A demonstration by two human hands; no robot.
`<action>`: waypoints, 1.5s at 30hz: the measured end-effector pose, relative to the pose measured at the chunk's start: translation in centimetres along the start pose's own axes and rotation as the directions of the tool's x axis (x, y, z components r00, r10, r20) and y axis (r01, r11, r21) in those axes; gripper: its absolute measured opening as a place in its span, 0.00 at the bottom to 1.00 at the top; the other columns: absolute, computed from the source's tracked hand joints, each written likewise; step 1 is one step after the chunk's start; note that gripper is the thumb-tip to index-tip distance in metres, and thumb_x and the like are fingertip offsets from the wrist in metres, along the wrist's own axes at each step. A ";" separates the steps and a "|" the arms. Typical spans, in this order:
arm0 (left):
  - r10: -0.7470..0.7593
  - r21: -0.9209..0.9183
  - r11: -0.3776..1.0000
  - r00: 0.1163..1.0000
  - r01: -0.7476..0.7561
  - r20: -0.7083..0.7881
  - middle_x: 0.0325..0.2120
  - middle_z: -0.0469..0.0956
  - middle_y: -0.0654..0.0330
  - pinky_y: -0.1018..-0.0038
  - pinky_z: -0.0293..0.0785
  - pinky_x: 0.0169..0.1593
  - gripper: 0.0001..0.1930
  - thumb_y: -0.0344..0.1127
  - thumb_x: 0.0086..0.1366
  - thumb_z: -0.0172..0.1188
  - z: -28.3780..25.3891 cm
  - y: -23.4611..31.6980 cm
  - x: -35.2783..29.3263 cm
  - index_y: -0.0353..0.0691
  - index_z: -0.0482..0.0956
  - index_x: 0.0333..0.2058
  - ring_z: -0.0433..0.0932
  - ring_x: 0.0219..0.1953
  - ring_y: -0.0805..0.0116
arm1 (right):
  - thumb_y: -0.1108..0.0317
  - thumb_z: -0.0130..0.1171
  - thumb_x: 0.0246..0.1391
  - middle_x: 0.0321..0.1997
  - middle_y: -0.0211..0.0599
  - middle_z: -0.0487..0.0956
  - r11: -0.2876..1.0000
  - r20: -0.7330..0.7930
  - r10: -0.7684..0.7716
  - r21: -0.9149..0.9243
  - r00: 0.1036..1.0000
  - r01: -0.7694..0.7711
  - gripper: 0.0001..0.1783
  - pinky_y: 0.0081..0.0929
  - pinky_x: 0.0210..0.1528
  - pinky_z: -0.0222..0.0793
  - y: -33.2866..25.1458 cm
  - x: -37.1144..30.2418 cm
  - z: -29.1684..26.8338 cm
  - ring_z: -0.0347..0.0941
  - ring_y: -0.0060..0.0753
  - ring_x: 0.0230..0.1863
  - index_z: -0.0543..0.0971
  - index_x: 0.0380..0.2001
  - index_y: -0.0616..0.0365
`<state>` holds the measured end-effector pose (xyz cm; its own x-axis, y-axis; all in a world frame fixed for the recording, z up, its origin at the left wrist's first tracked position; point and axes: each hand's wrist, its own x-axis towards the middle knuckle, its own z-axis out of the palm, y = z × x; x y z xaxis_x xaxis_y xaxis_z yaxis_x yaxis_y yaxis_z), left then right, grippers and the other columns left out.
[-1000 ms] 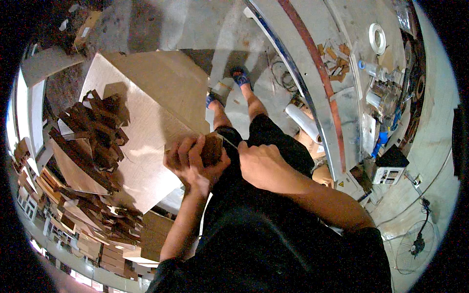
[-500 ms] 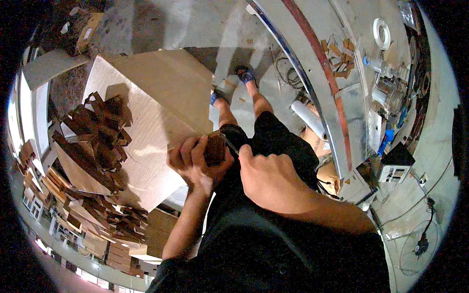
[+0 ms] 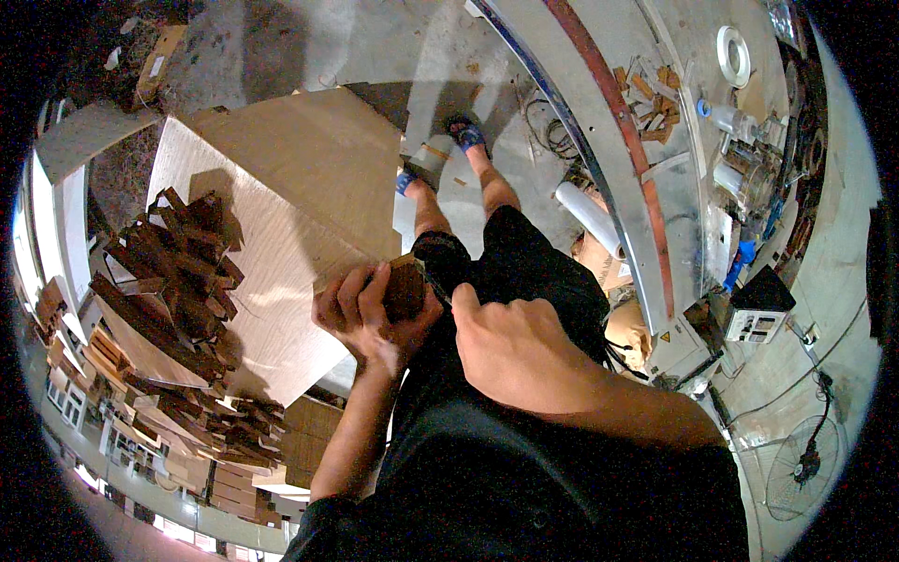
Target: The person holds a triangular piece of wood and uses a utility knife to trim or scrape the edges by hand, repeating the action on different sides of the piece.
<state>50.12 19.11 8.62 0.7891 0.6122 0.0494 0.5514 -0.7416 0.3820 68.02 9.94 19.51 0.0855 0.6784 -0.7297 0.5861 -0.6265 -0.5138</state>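
My left hand (image 3: 361,318) is closed around a dark brown wooden block (image 3: 405,290), its fingers over the left side and its thumb on the right. My right hand (image 3: 515,351) is closed close beside it, index finger stretched toward the block. From this fist a thin, dark, narrow tool (image 3: 436,288) reaches to the block's right edge; its kind is too small to make out. Both hands are in front of my body, above my dark shorts. To the left, many dark brown wood strips (image 3: 178,272) lie heaped on a pale wooden board (image 3: 290,272).
More wood pieces (image 3: 215,431) are piled at lower left. On the right runs a machine bed with a red strip (image 3: 613,103), holding wood scraps (image 3: 651,98) and a white ring (image 3: 733,56). A white roll (image 3: 590,218) lies beside it. At lower right is a fan (image 3: 803,468).
The view has shifted slightly. My hands keep hold of the block and the thin tool, and the tool shows less brightly against the block's edge.
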 end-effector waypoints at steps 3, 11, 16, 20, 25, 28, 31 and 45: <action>-0.003 0.000 1.000 1.000 0.003 0.016 0.49 0.73 0.61 0.49 0.60 0.59 0.35 0.49 0.42 0.77 -0.2 0.1 0.1 0.53 0.75 0.51 0.66 0.54 0.50 | 0.68 0.54 0.57 0.20 0.48 0.81 0.999 -0.005 -0.020 0.032 1.000 0.020 0.14 0.45 0.23 0.78 0.5 0.2 0.1 0.82 0.49 0.22 0.72 0.41 0.69; 0.003 -0.027 1.000 1.000 -0.003 -0.018 0.48 0.72 0.62 0.49 0.60 0.60 0.35 0.49 0.41 0.78 0.0 0.0 0.0 0.53 0.75 0.51 0.66 0.54 0.50 | 0.66 0.52 0.63 0.20 0.52 0.81 0.996 0.050 -0.034 0.080 0.998 0.030 0.11 0.49 0.25 0.77 0.9 0.2 -0.9 0.82 0.55 0.23 0.71 0.38 0.66; 0.006 -0.009 1.000 1.000 -0.006 -0.008 0.48 0.72 0.62 0.49 0.61 0.60 0.35 0.48 0.41 0.78 -0.4 0.2 0.2 0.53 0.75 0.50 0.66 0.55 0.52 | 0.66 0.52 0.63 0.21 0.53 0.81 0.995 0.074 -0.016 0.095 0.997 0.009 0.12 0.51 0.26 0.78 0.8 0.4 -0.9 0.82 0.58 0.24 0.71 0.38 0.67; 0.008 -0.004 1.000 1.000 -0.008 -0.027 0.47 0.72 0.62 0.49 0.61 0.60 0.35 0.48 0.42 0.78 -0.4 0.3 0.3 0.52 0.75 0.50 0.66 0.55 0.53 | 0.67 0.52 0.63 0.22 0.55 0.81 0.995 0.057 -0.035 0.099 0.998 0.029 0.12 0.52 0.28 0.78 0.7 0.6 -1.0 0.82 0.59 0.25 0.71 0.39 0.68; 0.007 -0.009 1.000 1.000 -0.007 -0.012 0.48 0.73 0.62 0.50 0.61 0.60 0.34 0.47 0.43 0.78 -0.6 0.5 0.5 0.51 0.75 0.50 0.67 0.55 0.53 | 0.68 0.52 0.60 0.21 0.54 0.81 0.996 0.040 -0.047 0.073 0.998 0.044 0.11 0.50 0.27 0.78 0.6 0.4 -1.1 0.82 0.58 0.24 0.71 0.39 0.68; 0.008 -0.026 1.000 1.000 -0.008 -0.005 0.48 0.73 0.62 0.50 0.62 0.60 0.34 0.46 0.43 0.78 -0.6 0.3 0.4 0.51 0.76 0.50 0.67 0.55 0.53 | 0.70 0.53 0.59 0.21 0.53 0.81 0.997 0.018 -0.060 0.053 0.998 0.059 0.10 0.49 0.26 0.78 0.5 0.3 -1.3 0.82 0.56 0.24 0.72 0.38 0.67; 0.014 -0.026 1.000 0.999 -0.015 -0.030 0.48 0.73 0.62 0.50 0.62 0.60 0.34 0.46 0.43 0.78 -0.5 0.5 0.6 0.51 0.76 0.50 0.67 0.55 0.53 | 0.69 0.55 0.55 0.20 0.48 0.81 0.998 -0.003 -0.063 -0.002 0.998 0.063 0.14 0.45 0.23 0.77 0.7 0.4 -0.8 0.82 0.49 0.22 0.73 0.40 0.70; -0.006 -0.026 1.000 1.000 0.006 -0.009 0.48 0.73 0.62 0.50 0.61 0.60 0.34 0.48 0.42 0.78 -0.5 0.3 0.3 0.52 0.77 0.50 0.66 0.55 0.53 | 0.69 0.54 0.55 0.22 0.46 0.82 0.999 0.033 -0.046 0.016 0.998 0.045 0.13 0.43 0.22 0.77 0.6 0.3 -0.9 0.82 0.47 0.23 0.74 0.40 0.69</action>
<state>50.38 19.18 9.21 0.7834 0.6191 0.0551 0.5489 -0.7307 0.4059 69.13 10.10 19.39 0.0322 0.6935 -0.7197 0.5763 -0.6012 -0.5536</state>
